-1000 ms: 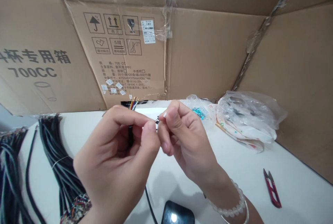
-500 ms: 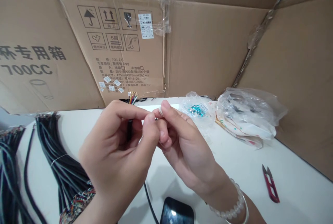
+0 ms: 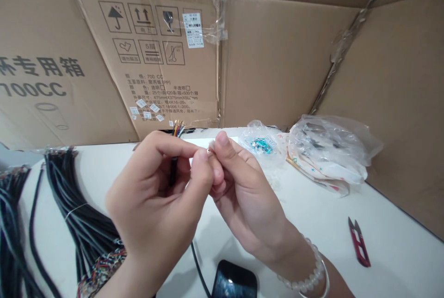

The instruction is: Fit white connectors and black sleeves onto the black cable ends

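My left hand (image 3: 159, 205) is closed around a black multi-core cable (image 3: 174, 171). Above its index finger stick up the cable's coloured wire ends (image 3: 179, 128), with bright metal tips. Its thumb and index finger pinch together right beside the fingertips of my right hand (image 3: 248, 191). Between the right thumb and fingers is a tiny whitish piece (image 3: 211, 145), mostly covered, so its kind is not clear. The two hands meet over the white table, and whatever lies inside the pinch is hidden. A black cord (image 3: 199, 265) runs down below the left hand.
Bundles of black cables (image 3: 65, 187) lie at the left. Red thread snips (image 3: 359, 242) rest at the right. Behind are a bag of teal pieces (image 3: 262, 144) and crumpled clear plastic (image 3: 333, 145). A dark phone-like object (image 3: 235, 282) lies in front. Cardboard walls (image 3: 277, 57) enclose the back.
The right fingertips have shifted slightly against the left ones, and the whitish piece now shows nearer the left thumb. The view has tilted slightly; both hands stay closed together.
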